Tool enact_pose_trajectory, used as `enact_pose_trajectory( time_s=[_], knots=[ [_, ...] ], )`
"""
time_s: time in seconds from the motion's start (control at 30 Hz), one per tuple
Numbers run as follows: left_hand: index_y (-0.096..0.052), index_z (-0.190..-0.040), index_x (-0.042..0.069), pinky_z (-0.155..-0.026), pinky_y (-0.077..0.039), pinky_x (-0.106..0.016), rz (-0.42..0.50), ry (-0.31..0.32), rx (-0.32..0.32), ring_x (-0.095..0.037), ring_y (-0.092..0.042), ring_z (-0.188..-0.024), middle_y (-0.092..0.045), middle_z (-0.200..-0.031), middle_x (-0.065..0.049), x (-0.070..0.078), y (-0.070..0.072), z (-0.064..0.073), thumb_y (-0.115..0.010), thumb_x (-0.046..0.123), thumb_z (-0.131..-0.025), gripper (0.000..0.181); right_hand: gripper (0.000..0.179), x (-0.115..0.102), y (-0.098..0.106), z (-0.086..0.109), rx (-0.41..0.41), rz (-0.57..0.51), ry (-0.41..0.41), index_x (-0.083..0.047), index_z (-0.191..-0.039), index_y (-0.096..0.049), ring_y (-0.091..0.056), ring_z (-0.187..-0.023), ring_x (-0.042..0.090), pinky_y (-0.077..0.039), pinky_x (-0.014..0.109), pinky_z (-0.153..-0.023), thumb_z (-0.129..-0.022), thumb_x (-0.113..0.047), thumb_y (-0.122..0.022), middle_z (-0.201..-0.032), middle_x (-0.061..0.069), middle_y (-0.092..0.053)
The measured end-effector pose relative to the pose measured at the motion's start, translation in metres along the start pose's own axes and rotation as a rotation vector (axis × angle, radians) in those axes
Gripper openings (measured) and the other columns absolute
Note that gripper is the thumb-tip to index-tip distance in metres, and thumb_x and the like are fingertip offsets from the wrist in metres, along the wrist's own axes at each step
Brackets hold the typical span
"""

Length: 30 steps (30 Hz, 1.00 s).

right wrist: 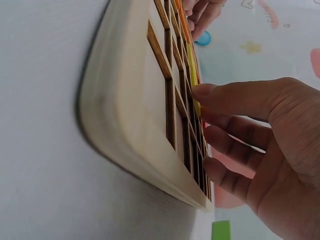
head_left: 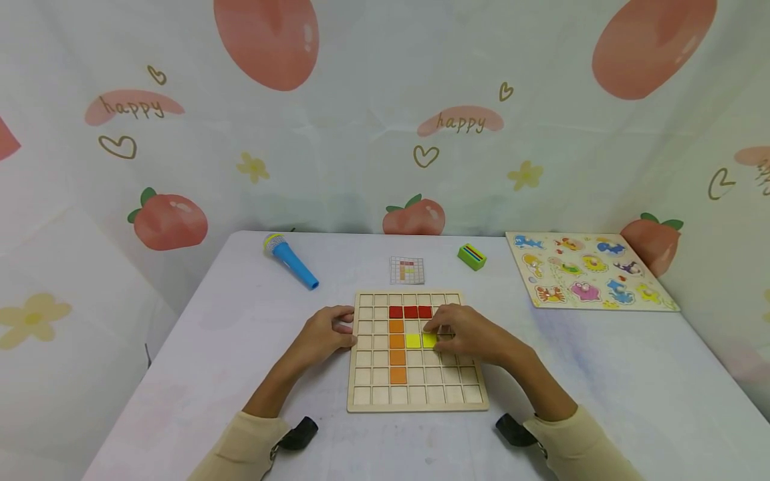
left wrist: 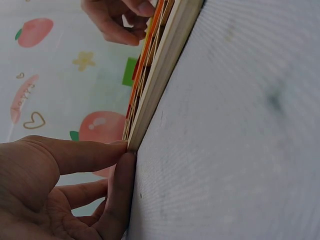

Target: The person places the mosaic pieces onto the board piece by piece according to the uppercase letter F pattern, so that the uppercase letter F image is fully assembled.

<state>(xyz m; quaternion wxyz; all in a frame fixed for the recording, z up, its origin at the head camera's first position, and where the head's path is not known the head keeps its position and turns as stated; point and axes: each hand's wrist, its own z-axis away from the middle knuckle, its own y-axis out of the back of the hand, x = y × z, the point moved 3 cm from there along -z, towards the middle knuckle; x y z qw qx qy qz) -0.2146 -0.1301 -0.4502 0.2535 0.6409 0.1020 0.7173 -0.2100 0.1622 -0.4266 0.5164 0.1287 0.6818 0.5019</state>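
Observation:
A square wooden grid board (head_left: 445, 395) lies on the table, holding a row of red tiles (head_left: 410, 312), a column of orange tiles (head_left: 398, 358) and two yellow tiles. At the board's left edge, my left hand (head_left: 325, 335) pinches the rim between thumb and index finger, as the left wrist view shows. My right hand (head_left: 472, 334) reaches over the board's right side. Its thumb and index finger pinch the right-hand yellow tile (head_left: 429, 341), which sits at its grid cell beside the other yellow tile (head_left: 412, 341). The remaining right fingers hover over the grid.
Behind the board lies a small card (head_left: 406, 270) printed with a coloured grid pattern. A blue toy microphone (head_left: 293, 262) is at the back left. Toward the back right are a green block (head_left: 472, 256) with coloured stripes and an animal puzzle board (head_left: 586, 270). A printed curtain hangs behind the table.

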Motion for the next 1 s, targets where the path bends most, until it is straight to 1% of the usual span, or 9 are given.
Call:
enact_pose_trajectory(
  time_s=[0.23, 0.43, 0.6, 0.73, 0.83, 0.87, 0.9, 0.93, 1.0],
  knots=[
    [-0.059, -0.146, -0.003, -0.083, -0.06, -0.029, 0.007, 0.0, -0.004, -0.022, -0.068, -0.11, -0.066, -0.132, -0.014, -0.001, 0.001, 0.0, -0.077, 0.001, -0.088, 0.062, 0.028, -0.001, 0.003, 0.007, 0.006, -0.012, 0.004, -0.01, -0.121, -0.078, -0.064, -0.104, 0.015, -0.056, 0.037, -0.095, -0.093, -0.013, -0.079, -0.116, -0.004, -0.074],
    [-0.059, -0.146, -0.003, -0.082, -0.06, -0.028, -0.005, 0.003, 0.008, -0.022, -0.069, -0.11, -0.066, -0.132, -0.014, -0.001, 0.001, 0.002, -0.077, 0.002, -0.088, 0.062, 0.031, 0.007, 0.011, 0.024, 0.02, -0.02, -0.013, -0.012, -0.125, -0.076, -0.062, -0.104, 0.015, -0.056, 0.037, -0.093, -0.095, -0.019, -0.078, -0.115, -0.006, -0.072],
    [-0.058, -0.146, -0.005, -0.082, -0.06, -0.03, -0.068, -0.042, 0.031, -0.022, -0.068, -0.106, -0.066, -0.128, -0.014, 0.001, -0.001, 0.003, -0.076, 0.0, -0.089, 0.061, 0.033, 0.026, 0.022, 0.045, 0.068, 0.014, -0.007, -0.012, -0.124, -0.075, -0.062, -0.101, 0.014, -0.054, 0.032, -0.085, -0.096, -0.029, -0.078, -0.111, -0.006, -0.071],
    [-0.058, -0.145, -0.008, -0.083, -0.059, -0.033, -0.138, -0.098, 0.038, -0.02, -0.065, -0.101, -0.064, -0.122, -0.014, 0.003, -0.004, 0.004, -0.076, 0.0, -0.089, 0.06, 0.039, 0.045, 0.034, 0.065, 0.139, 0.068, -0.024, -0.014, -0.13, -0.073, -0.064, -0.104, 0.015, -0.054, 0.029, -0.081, -0.097, -0.035, -0.077, -0.116, -0.006, -0.071],
    [-0.057, -0.146, -0.007, -0.085, -0.057, -0.034, -0.175, -0.117, 0.031, -0.018, -0.063, -0.099, -0.063, -0.12, -0.012, 0.004, -0.006, 0.005, -0.076, 0.006, -0.092, 0.058, 0.046, 0.059, 0.042, 0.08, 0.192, 0.117, -0.048, -0.014, -0.138, -0.069, -0.064, -0.109, 0.019, -0.056, 0.034, -0.084, -0.098, -0.037, -0.076, -0.124, -0.002, -0.07],
    [-0.057, -0.146, -0.007, -0.086, -0.056, -0.035, -0.195, -0.12, 0.027, -0.018, -0.062, -0.099, -0.063, -0.12, -0.012, 0.005, -0.007, 0.005, -0.076, 0.009, -0.094, 0.058, 0.049, 0.063, 0.046, 0.084, 0.205, 0.132, -0.06, -0.014, -0.14, -0.067, -0.064, -0.113, 0.022, -0.057, 0.039, -0.087, -0.099, -0.038, -0.076, -0.128, 0.001, -0.07],
    [-0.057, -0.147, -0.006, -0.088, -0.055, -0.036, -0.218, -0.119, 0.024, -0.018, -0.061, -0.1, -0.063, -0.119, -0.011, 0.006, -0.007, 0.005, -0.076, 0.012, -0.095, 0.058, 0.051, 0.067, 0.05, 0.087, 0.217, 0.137, -0.068, -0.012, -0.142, -0.066, -0.063, -0.119, 0.027, -0.057, 0.046, -0.095, -0.099, -0.038, -0.076, -0.132, 0.005, -0.068],
    [-0.057, -0.147, -0.006, -0.088, -0.054, -0.036, -0.243, -0.13, 0.017, -0.019, -0.06, -0.1, -0.063, -0.119, -0.011, 0.008, -0.006, 0.005, -0.075, 0.015, -0.097, 0.057, 0.054, 0.071, 0.054, 0.09, 0.224, 0.142, -0.079, -0.012, -0.144, -0.064, -0.06, -0.124, 0.031, -0.054, 0.053, -0.101, -0.099, -0.039, -0.075, -0.136, 0.009, -0.066],
    [-0.055, -0.15, -0.004, -0.093, -0.054, -0.04, -0.319, -0.162, -0.001, -0.021, -0.06, -0.105, -0.063, -0.125, -0.013, 0.012, -0.003, 0.006, -0.072, 0.022, -0.101, 0.058, 0.057, 0.079, 0.065, 0.095, 0.245, 0.16, -0.101, -0.011, -0.147, -0.061, -0.054, -0.132, 0.038, -0.048, 0.064, -0.106, -0.1, -0.039, -0.074, -0.144, 0.014, -0.061]
  ],
)
